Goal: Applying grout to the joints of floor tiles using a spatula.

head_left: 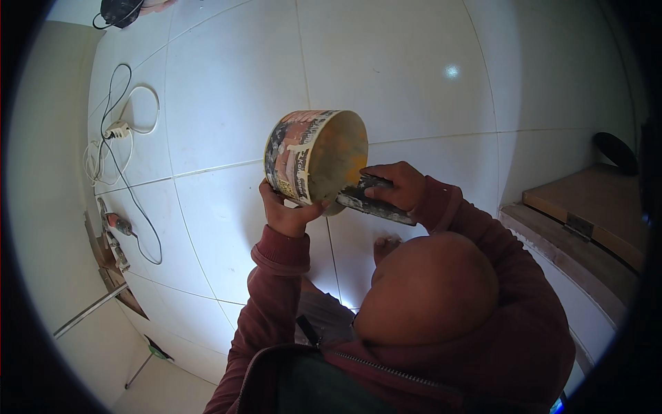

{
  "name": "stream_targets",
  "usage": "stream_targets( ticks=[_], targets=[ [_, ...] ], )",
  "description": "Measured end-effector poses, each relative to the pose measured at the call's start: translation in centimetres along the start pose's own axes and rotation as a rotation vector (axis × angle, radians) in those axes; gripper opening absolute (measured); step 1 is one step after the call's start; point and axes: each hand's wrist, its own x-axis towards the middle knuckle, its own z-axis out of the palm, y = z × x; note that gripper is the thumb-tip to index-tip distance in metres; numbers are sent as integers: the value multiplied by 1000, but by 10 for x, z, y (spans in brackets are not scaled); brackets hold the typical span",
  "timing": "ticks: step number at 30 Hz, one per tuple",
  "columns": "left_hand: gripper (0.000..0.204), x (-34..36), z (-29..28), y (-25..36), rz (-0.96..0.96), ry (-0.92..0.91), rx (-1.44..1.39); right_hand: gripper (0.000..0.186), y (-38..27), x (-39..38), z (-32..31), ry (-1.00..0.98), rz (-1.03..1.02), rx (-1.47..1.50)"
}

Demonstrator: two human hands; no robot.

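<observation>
- Two hands, one bucket, one flat dark tool.
- The left hand (286, 215) clasps the bucket (286, 155) from below, thumb by the rim — the bucket lies tipped above the floor (227, 90), mouth facing right, yellow and grey smears inside.
- The right hand (405, 185) pinches the tool (376, 205) between thumb and fingers; its left end is at the bucket's mouth — whether it touches the rim, I cannot tell.
- Leftward, well apart: one white socket block (118, 130) amid dark and white cables, and one corded power tool (118, 223).
- Rightward: one brown board (593, 200) with one black rounded object (615, 152) beside it.
- One large rounded shape (434, 290) blocks part of the jacket (531, 303) and floor.
</observation>
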Motion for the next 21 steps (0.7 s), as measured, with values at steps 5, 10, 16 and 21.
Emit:
stream_targets(
  ticks=[5, 10, 16, 21],
  targets=[
    [87, -5, 7, 4, 111, 21, 79, 27, 19, 11, 13, -290, 377, 608],
    [83, -5, -4, -12, -79, 69, -71, 25, -21, -40, 2, 119, 306, 925],
    [82, -16, -63, -15, -194, 20, -119, 23, 104, -98, -47, 639, 308, 1215],
    [72, -36, -118, -51, -251, 216, -130, 30, 202, -188, -128, 1319, 378, 239]
  ],
)
